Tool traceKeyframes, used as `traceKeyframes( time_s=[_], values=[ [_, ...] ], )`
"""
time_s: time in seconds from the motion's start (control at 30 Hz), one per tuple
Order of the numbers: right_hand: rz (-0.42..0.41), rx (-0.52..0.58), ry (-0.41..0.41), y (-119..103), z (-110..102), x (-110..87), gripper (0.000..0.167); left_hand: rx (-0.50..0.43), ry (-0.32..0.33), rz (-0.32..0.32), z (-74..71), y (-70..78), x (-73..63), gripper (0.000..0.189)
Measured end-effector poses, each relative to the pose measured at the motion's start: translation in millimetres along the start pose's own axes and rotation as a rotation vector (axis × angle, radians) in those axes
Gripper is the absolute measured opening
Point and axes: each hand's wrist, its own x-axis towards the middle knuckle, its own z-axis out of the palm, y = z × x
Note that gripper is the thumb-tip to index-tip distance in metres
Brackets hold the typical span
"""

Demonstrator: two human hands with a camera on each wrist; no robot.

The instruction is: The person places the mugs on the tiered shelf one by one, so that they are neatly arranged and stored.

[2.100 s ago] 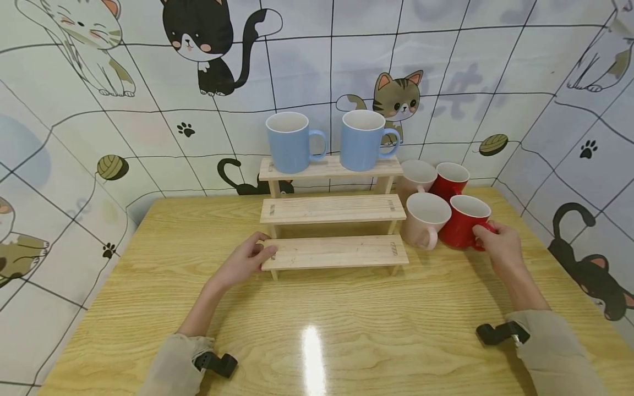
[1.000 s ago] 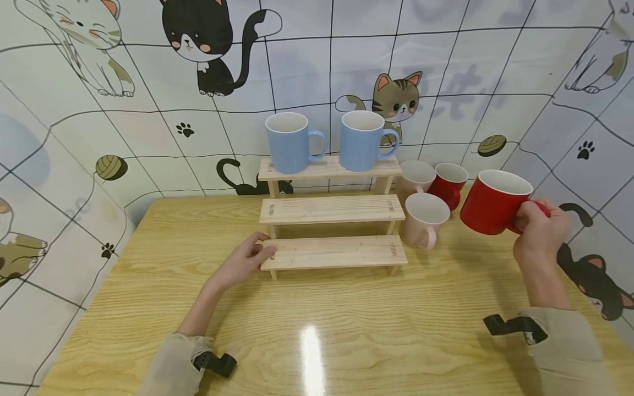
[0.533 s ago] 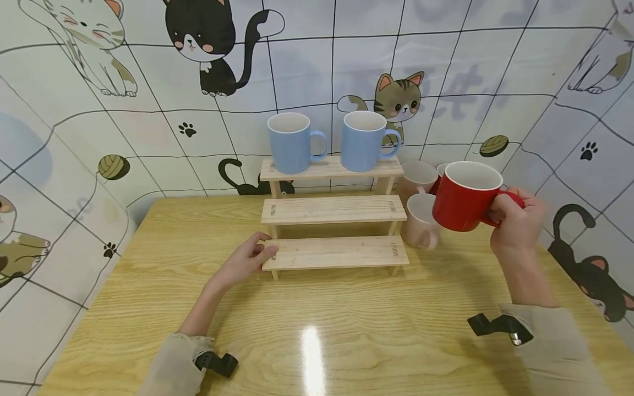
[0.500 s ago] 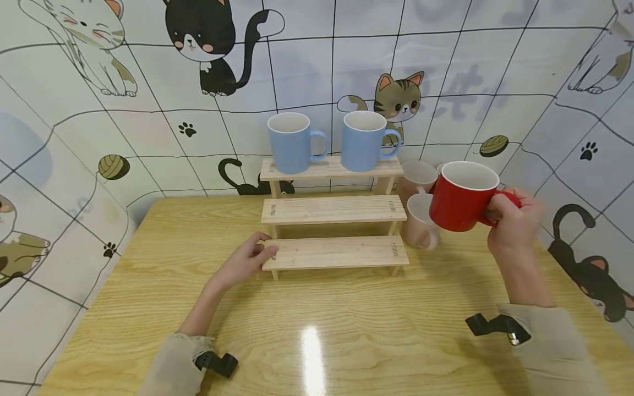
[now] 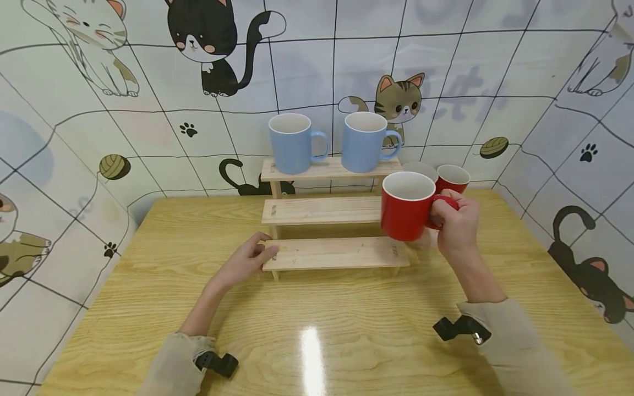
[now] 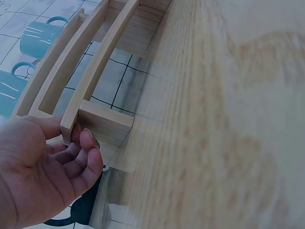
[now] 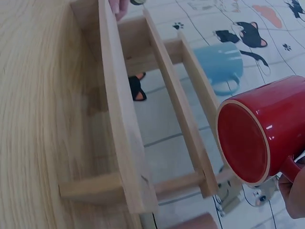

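From the head view, I am watching the right hand (image 5: pixel 457 223) carrying a red mug (image 5: pixel 405 217) by its handle, fingers clamped round the loop. The mug is hanging just left of them, before the right end of a three-tier wooden rack (image 5: pixel 332 254) on the tabletop (image 5: pixel 238 330). Its white interior is showing no contents. Beyond the left hand (image 5: pixel 246 258), a first blue mug (image 5: pixel 289 153) and a second blue mug (image 5: pixel 363 151) are standing upright on the top board, nothing visible inside. Just behind the right fingers, another red mug (image 5: pixel 453 187) is showing a white interior; a pink mug (image 5: pixel 427 240) is mostly hiding behind the held one.

From the left wrist, I am seeing thumb and fingers pinching the lowest board's end; the wood is looking stiff and light, best steadied there.

From the right wrist, the held mug is lying tilted to the lens, base exposed, fingers partly cropped at the handle. I am judging it rigid, moderately heavy, slick-glazed and breakable; the handle is offering the surest hold.
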Motion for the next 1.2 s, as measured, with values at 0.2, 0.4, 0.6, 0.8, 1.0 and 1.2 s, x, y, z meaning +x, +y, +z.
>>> traceKeyframes(
  time_s=[0.2, 0.4, 0.6, 0.8, 1.0, 1.2],
  values=[
    [0.045, -0.027, -0.075, 14, 23, -4.8, 0.032, 0.006, 0.000, -0.011, 0.9, 22.2, -7.4, 0.036],
    [0.088, -0.025, -0.130, 29, 46, -7.2, 0.032, -0.003, -0.007, 0.003, 0.3, 36.3, -12.9, 0.035],
    [0.090, -0.029, -0.193, 40, 69, -8.0, 0.030, 0.009, -0.001, -0.015, 1.9, 15.3, -4.1, 0.035],
    [0.063, -0.063, -0.280, 53, 88, -3.1, 0.031, 0.001, 0.002, -0.001, 0.0, 0.6, 0.4, 0.041],
    [0.084, -0.057, -0.370, 62, 107, 2.9, 0.030, -0.011, 0.000, 0.007, -1.0, 0.1, 0.4, 0.041],
    [0.094, -0.038, -0.439, 72, 121, 7.7, 0.030, -0.006, -0.003, 0.020, -1.0, -1.4, 1.1, 0.040]
  ],
)
